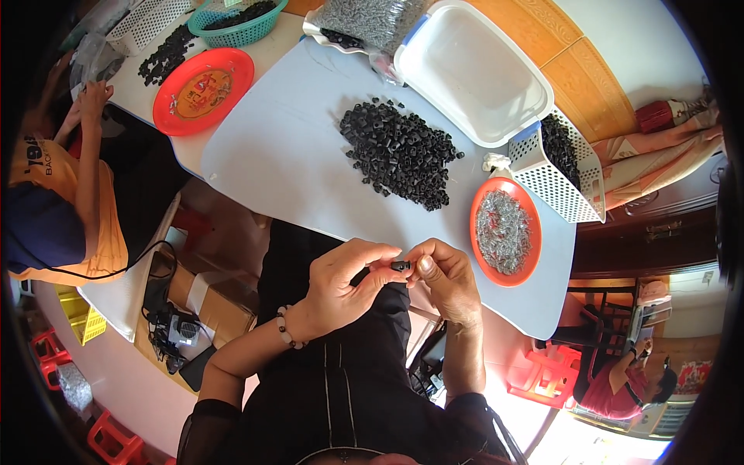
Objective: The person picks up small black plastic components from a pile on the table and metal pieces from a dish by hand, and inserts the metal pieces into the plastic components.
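In front of my body, just off the table's near edge, both hands meet at a small black cylindrical part. My left hand pinches it between thumb and fingers. The fingertips of my right hand are closed together at the part's other end; whatever lies between them is too small to make out. Beyond the hands, a loose pile of small black parts lies on the pale blue-grey table. To the right is an orange-red bowl of small clear or silvery pieces.
A white tub stands at the back, beside a white perforated basket with black parts. A bag of grey pieces lies at the far edge. Leftward are a red plate, a teal basket and a person in orange.
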Demonstrator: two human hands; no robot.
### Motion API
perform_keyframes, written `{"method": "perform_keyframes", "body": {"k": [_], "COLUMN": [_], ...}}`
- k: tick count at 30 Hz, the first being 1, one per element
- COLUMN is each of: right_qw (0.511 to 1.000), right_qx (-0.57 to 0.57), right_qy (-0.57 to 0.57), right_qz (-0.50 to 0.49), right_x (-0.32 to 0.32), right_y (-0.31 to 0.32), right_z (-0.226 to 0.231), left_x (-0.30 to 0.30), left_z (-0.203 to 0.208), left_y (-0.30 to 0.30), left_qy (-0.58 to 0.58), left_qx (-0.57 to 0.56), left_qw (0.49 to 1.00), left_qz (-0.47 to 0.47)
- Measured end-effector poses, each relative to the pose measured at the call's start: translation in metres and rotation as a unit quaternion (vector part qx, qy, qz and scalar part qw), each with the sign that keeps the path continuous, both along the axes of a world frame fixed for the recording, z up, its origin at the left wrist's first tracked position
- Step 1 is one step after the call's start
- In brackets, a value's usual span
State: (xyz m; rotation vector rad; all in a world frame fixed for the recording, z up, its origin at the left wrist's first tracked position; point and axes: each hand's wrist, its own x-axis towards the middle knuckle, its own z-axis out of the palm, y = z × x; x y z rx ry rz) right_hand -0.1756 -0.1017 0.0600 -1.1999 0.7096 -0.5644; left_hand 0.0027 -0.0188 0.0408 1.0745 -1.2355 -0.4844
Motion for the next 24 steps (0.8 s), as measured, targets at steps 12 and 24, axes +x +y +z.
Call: {"method": "perform_keyframes", "body": {"k": [12,24], "right_qw": [1.0,1.0], "right_qx": [-0.008,0.01], "right_qy": [-0.01,-0.012], "right_qz": [-0.026,-0.01], "right_x": [-0.002,0.0], "right_y": [0.004,0.003], "right_z": [0.004,-0.003], "left_x": [-0.006,-0.01], "left_z": [-0.003,-0.009], "left_y": [0.0,0.004], "left_qy": [-0.022,0.033], "left_qx": [-0.015,0.006], "left_qw": [1.0,0.999], "left_qz": [0.005,-0.016]}}
